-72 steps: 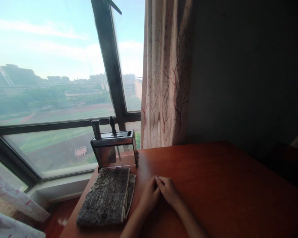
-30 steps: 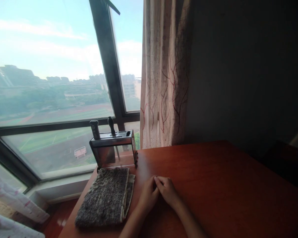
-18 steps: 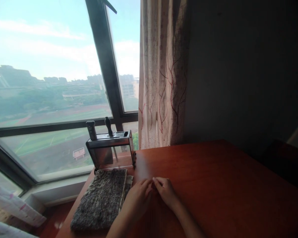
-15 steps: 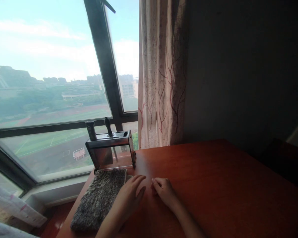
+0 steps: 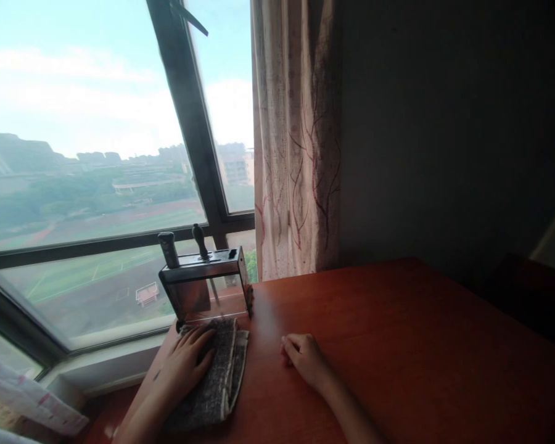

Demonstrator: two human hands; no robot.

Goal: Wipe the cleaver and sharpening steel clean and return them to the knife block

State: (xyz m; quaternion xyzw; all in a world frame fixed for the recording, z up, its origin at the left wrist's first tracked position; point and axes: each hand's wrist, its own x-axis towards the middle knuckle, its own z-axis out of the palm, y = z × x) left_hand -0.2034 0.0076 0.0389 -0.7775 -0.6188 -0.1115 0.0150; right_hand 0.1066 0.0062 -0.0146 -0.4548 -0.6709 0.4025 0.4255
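Note:
My left hand (image 5: 182, 364) lies palm down on a folded grey cloth (image 5: 226, 364), its fingers stretched out and slightly bent over the far left part. The cloth has a coarse weave and pale edges, with its layers showing on the right side. My right hand (image 5: 303, 357) rests on the reddish-brown table (image 5: 398, 345), to the right of the cloth and apart from it. Its fingers are curled into a loose fist, and I see nothing in them. The palm is hidden.
Just beyond the cloth stands a clear-sided knife block (image 5: 208, 280) with two dark-handled knives in it. A window (image 5: 92, 185) fills the left side. Beside it hangs a patterned curtain (image 5: 296, 154), and a dark wall (image 5: 444, 135) rises behind the table.
My left hand has moved left, from above the cloth's right edge onto the cloth. My right hand stays where it was, curled. The view has shifted slightly.

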